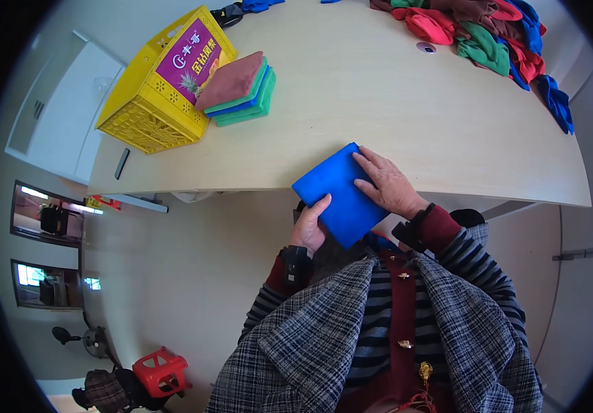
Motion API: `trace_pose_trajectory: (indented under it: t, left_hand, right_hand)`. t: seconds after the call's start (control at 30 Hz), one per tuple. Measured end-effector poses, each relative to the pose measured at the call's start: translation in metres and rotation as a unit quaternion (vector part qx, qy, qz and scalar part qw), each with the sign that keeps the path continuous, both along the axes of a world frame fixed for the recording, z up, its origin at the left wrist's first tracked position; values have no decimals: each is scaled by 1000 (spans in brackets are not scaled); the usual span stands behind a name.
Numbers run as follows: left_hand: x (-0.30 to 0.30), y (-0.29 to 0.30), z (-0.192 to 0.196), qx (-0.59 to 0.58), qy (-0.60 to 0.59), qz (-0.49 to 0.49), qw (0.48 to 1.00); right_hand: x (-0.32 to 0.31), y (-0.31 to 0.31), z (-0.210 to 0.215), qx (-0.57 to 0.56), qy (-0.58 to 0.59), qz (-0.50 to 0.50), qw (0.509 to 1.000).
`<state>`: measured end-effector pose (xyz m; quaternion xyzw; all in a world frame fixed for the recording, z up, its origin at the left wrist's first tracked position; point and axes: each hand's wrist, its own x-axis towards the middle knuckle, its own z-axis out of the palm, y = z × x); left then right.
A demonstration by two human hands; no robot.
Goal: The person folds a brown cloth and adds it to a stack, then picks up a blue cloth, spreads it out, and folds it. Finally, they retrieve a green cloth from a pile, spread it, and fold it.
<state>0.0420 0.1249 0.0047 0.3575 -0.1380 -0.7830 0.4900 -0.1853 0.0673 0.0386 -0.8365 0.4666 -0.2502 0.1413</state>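
A blue folded cloth (341,196) is held flat at the front edge of the table, its near part reaching past the edge toward my body. My left hand (311,227) grips its lower left side, thumb on top and fingers hidden underneath. My right hand (387,187) lies over the cloth's right side, fingers stretched out and apart on its surface. Farther left, a stack of folded cloths (240,86) in brownish red, green and blue leans against a yellow basket.
The yellow plastic basket (152,103) stands at the table's left. A heap of crumpled red, green, blue and brown cloths (479,34) covers the far right of the table (379,89). A dark bar-shaped object (123,164) lies near the left edge. A red stool (162,372) stands on the floor.
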Motion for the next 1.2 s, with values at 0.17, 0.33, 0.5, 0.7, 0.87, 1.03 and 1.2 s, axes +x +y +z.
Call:
trace_pose_trajectory:
  t: [0.17,0.33,0.5,0.7,0.87,1.03,1.2]
  left_hand:
    - [42,-44,67,-64,-106,47,991]
    - [116,-136,168,-172,-156,158,960]
    - [145,-248,218,-199,-89,249,944]
    - [221,-336,149,-87,-37,259,961]
    - [212,-356,97,-25,-39,261,964]
    - [248,-359,89,-69,-43,197,977]
    - [224,-288,78,-48,-208,356,910]
  right_hand:
    - [-62,-11,-19,2,-74,-99,992]
    - [-80,-12,-22,-82,66,-188,977]
    - [-85,-9,-18,-64,74,-220,971]
    - [-70,-11,-12,-62,54,-219,972]
    - [-81,-9,-14,-54,75,-241,966]
    - [-83,-7,-17,-43,50,-236,970]
    - [-76,-9,-13,-40,45,-229,971]
